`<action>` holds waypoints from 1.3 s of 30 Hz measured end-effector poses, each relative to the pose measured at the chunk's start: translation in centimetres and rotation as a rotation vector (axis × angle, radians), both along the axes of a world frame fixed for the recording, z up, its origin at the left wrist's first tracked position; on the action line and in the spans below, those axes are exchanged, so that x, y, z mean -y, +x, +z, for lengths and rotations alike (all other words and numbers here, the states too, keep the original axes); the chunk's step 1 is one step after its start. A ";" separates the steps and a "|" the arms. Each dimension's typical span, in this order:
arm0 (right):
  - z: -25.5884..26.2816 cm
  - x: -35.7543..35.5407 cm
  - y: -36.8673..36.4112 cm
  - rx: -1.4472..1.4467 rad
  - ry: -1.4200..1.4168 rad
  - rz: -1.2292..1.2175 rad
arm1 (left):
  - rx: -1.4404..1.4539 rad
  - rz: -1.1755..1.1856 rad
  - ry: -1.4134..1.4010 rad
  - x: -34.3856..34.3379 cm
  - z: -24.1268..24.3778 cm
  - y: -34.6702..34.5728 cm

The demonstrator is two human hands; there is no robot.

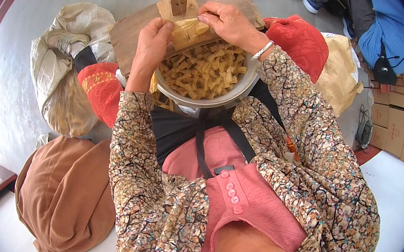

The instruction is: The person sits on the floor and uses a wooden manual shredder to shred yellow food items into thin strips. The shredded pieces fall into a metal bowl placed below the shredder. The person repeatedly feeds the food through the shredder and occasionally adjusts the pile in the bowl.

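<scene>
Between my two hands a pale yellow, twisted strip of thin sheet material point(191, 26) is stretched; I cannot tell exactly what it is. My left hand point(155, 39) pinches one end between thumb and fingers. At the other end, my right hand point(228, 21) grips it with the thumb and fingertips. The strip lies across the front of a small wooden block fixture point(178, 2) that stands on a wooden board point(131, 34). Beneath the board's near edge, a round basin point(205, 102) holds many short, yellowish, knotted-looking pieces point(205, 73).
Left of the board lies a pale woven sack point(80, 18) with yellowish material inside. Brown cloth point(67, 192) covers something at lower left. Red fabric point(295, 39) and a tan sack point(335, 71) are on the right. Beyond them are stacked cardboard boxes point(397, 121) and a person in blue point(389, 28).
</scene>
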State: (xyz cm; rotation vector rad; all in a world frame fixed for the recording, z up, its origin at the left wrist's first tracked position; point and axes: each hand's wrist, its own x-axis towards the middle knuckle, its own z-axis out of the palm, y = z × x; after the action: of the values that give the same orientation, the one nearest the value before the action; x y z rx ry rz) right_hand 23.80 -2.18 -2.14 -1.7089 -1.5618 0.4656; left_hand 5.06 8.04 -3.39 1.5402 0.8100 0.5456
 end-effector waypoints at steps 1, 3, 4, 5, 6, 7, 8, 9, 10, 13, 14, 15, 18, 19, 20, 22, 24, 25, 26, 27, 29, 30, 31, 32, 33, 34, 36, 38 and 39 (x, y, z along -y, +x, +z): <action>-0.3 -0.3 0.1 -0.021 0.008 0.001 | -0.015 -0.007 0.058 -0.4 -0.4 0.1; -1.4 -1.0 0.0 -0.069 0.025 0.009 | -0.050 -0.006 0.193 -1.1 -1.8 0.2; -1.6 -0.8 0.0 -0.083 0.022 0.020 | -0.061 -0.007 0.269 -1.3 -2.5 0.4; -2.0 -0.6 0.0 -0.098 0.019 0.033 | -0.072 -0.006 0.346 -1.5 -3.1 0.5; -2.3 -0.6 -0.1 -0.115 0.019 0.047 | -0.155 0.034 0.405 -1.4 -2.6 0.3; -2.5 -0.3 0.0 -0.070 0.047 0.040 | -0.239 0.076 0.464 -1.2 -2.1 0.0; -2.6 0.3 0.2 -0.025 0.075 0.032 | -0.323 0.118 0.523 -0.9 -1.6 -0.4; -2.5 1.2 0.5 0.023 0.100 0.017 | -0.293 0.124 0.500 -0.5 -1.5 -0.6; -1.8 2.3 0.1 0.088 -0.001 0.027 | -0.275 0.138 0.479 -0.1 -1.5 -1.3; 0.3 4.6 -2.9 0.494 0.237 -0.005 | -0.123 0.124 0.133 2.8 -0.5 -2.1; 0.8 4.8 -4.2 0.462 0.317 -0.048 | -0.053 0.098 -0.035 4.2 -0.2 -2.0; 1.4 4.5 -5.5 0.436 0.408 -0.096 | -0.043 0.043 -0.104 5.3 -0.1 -1.8; 2.1 3.9 -6.6 0.524 0.371 -0.031 | 0.247 0.065 -0.547 9.0 1.5 -0.9; 2.2 3.6 -6.6 0.530 0.322 -0.053 | 0.244 0.117 -0.622 9.4 0.9 -0.9; 2.2 3.7 -6.2 0.546 0.362 -0.055 | 0.232 0.043 -0.644 9.9 2.0 -0.7; 1.6 3.3 -5.5 0.515 0.391 -0.083 | 0.155 0.047 -0.586 10.8 2.3 -1.2; 1.9 3.9 -4.6 0.436 0.277 -0.091 | 0.093 -0.083 -0.424 11.0 2.5 -2.5; 2.4 4.5 -4.2 0.412 0.190 -0.079 | 0.041 -0.116 -0.256 10.9 2.9 -2.5; 2.6 5.0 -4.3 0.318 0.214 -0.016 | -0.058 -0.117 0.066 10.5 2.6 -2.8; 2.5 5.2 -4.9 0.208 0.245 0.064 | -0.093 -0.065 0.581 9.9 3.2 -3.0; 0.6 6.8 -5.7 0.319 -0.090 0.190 | -0.211 -0.078 0.706 8.6 4.0 -2.5; 1.0 7.7 -7.2 -0.151 -0.168 0.263 | -0.152 -0.075 0.785 7.7 3.4 -2.4; 2.2 8.4 -8.5 -0.624 -0.239 0.336 | -0.056 -0.089 0.602 7.6 3.3 -2.7; 3.9 8.6 -9.6 -0.856 -0.233 0.270 | 0.035 -0.108 0.418 7.9 3.3 -3.0; 5.6 8.8 -10.4 -1.090 -0.228 0.198 | 0.124 -0.128 0.229 8.4 3.4 -3.0; 7.5 9.0 -10.0 -1.172 -0.254 0.205 | 0.181 -0.102 0.183 9.3 5.5 -3.0; 7.5 9.1 -8.0 -1.261 -0.220 0.132 | 0.326 -0.089 -0.011 10.7 6.9 -2.2; 9.4 8.8 -7.3 -1.226 -0.152 0.012 | 0.280 -0.081 -0.028 12.0 7.8 -2.2; 9.4 8.6 -7.1 -1.060 -0.088 -0.015 | 0.262 -0.113 0.025 12.5 8.9 -1.7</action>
State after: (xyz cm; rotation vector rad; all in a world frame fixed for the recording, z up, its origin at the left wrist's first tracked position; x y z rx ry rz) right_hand 16.69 -10.80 7.28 -1.1659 -0.7445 1.1967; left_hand 3.34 -4.51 5.54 1.4894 0.5148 0.6594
